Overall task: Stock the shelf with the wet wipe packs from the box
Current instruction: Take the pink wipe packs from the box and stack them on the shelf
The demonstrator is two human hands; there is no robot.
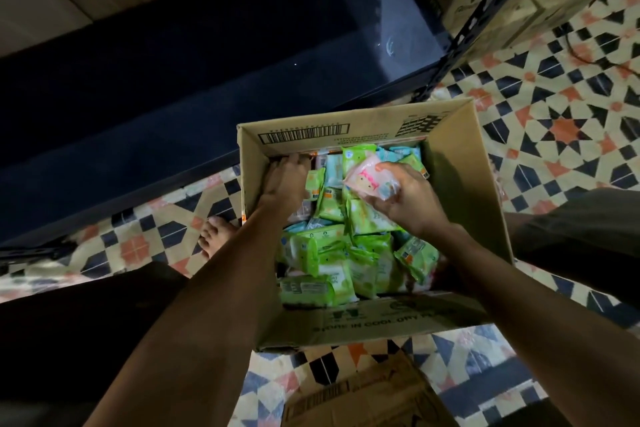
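Wet wipe packs (349, 246) fill most of the box (474, 204), so by the look of it the stocking has barely started or is in its early part. The right hand (405, 199) has its grip closed around one pink pack (367, 180), fingers and thumb curled round it, holding it above the heap near the box's far right corner. The left hand (285, 180) reaches down along the box's left wall toward its far left corner; its fingers are spread and pressed into the packs there, and I cannot tell whether that grip has anything between the fingers, since their tips are sunk among the packs. Below both hands the packs lie in a loose jumble, mostly green with a few pale blue ones toward the far wall, reaching from the near wall to the far one with no bare bottom showing. The box sits on the patterned tiled floor (554, 135), just beside the dark shelf (173, 87), whose lowest board runs along the box's far edge. No packs can be made out on that board, though it is very dim. Judging from this, one pack is ready to go across and nearly the whole boxful remains to be moved.
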